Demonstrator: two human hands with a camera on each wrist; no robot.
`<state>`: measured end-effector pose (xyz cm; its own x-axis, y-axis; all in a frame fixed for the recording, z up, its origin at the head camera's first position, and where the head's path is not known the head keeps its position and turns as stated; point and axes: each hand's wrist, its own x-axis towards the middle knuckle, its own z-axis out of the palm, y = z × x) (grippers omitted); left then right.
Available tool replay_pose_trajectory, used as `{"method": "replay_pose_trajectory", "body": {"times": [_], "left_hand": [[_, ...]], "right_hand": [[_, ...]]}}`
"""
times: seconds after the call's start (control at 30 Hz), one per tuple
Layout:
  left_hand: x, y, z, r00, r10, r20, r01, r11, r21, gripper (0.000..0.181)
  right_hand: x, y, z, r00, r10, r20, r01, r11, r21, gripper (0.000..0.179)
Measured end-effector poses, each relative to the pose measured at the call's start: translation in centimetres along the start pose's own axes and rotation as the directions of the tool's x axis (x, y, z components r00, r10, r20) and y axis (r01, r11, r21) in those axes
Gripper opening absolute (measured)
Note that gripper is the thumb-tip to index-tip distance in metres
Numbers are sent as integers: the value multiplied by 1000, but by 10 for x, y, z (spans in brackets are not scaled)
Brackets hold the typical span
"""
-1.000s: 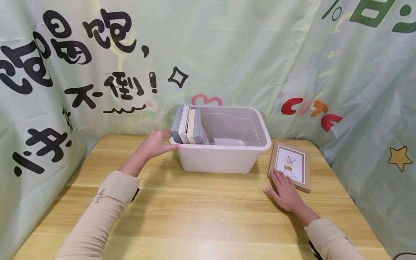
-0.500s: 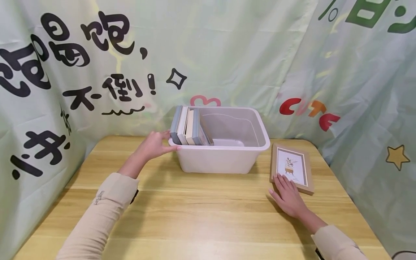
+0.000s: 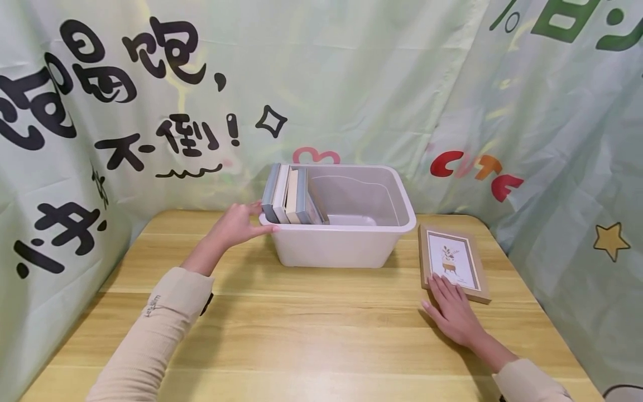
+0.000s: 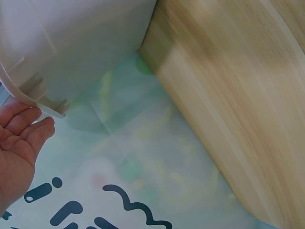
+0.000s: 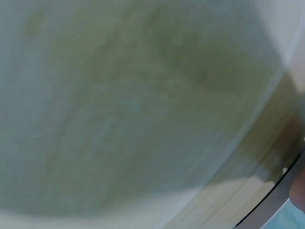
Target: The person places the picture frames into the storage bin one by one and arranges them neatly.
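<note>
A light grey plastic bin [image 3: 331,245] stands at the back middle of the table. Several books or frames, blue, white and cream, stand upright at its left end [image 3: 294,195]. My left hand [image 3: 236,224] holds the bin's left rim, thumb at the front corner; the left wrist view has its fingers [image 4: 21,117] curled at the rim's edge. To the right of the bin lies a brown picture frame [image 3: 451,251] with a potted plant print. The fingers of my right hand [image 3: 454,312] rest flat on its lower edge. Only a fingertip [image 5: 299,191] shows in the right wrist view.
The wooden table [image 3: 321,335] stretches in front of the bin. A pale green printed curtain [image 3: 351,84] encloses the back and both sides. The right half of the bin's inside shows its bare bottom.
My right hand has slid the picture frame a little to the right and toward me, away from the bin. The left hand keeps its hold on the rim.
</note>
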<state>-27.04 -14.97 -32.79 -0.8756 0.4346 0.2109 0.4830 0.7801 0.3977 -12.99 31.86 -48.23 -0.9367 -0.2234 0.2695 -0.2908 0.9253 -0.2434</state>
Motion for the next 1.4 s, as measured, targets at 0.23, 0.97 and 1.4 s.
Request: {"method": "replay_pose_trajectory", "body": {"times": [0.23,0.97,1.4], "left_hand": [[0,-1,0,1000,1,-10,-1,1000,-1,62],[-2,0,0,1000,-6,-7,6,1000,4,63],[-1,0,0,1000,1,-15,-1,1000,-1,63]], "right_hand": [[-11,4,-2,999,-6,-54,7,1000,17,56],[-40,17,-7,990,-23,-136,28,999,32,46],[-52,22,-13,976,5,-217,23,992,128,36]]}}
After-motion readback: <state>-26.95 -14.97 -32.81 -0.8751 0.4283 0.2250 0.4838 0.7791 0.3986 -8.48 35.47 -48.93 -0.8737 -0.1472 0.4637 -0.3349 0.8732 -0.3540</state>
